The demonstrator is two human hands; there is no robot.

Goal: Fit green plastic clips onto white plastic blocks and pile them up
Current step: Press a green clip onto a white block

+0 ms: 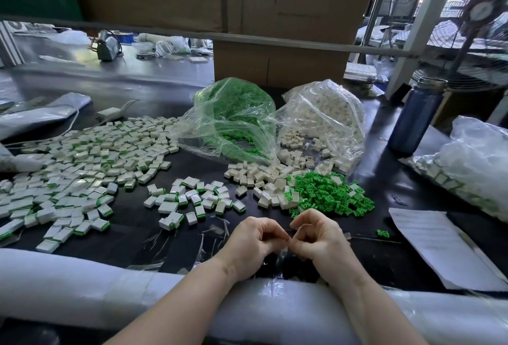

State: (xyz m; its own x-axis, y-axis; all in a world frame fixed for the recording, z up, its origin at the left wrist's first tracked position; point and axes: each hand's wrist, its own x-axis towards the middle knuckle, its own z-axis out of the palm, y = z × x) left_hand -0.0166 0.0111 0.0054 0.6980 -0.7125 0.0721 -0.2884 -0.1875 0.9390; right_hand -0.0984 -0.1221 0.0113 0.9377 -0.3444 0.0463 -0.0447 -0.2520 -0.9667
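Both hands (286, 237) curled, fingertips together

Contents of curled hands (288, 237) hidden.

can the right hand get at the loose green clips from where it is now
Probably yes. The right hand sits just near of the loose green clips, with only bare table between. But both hands seem to be pinching something thin, so it would likely need to let go first.
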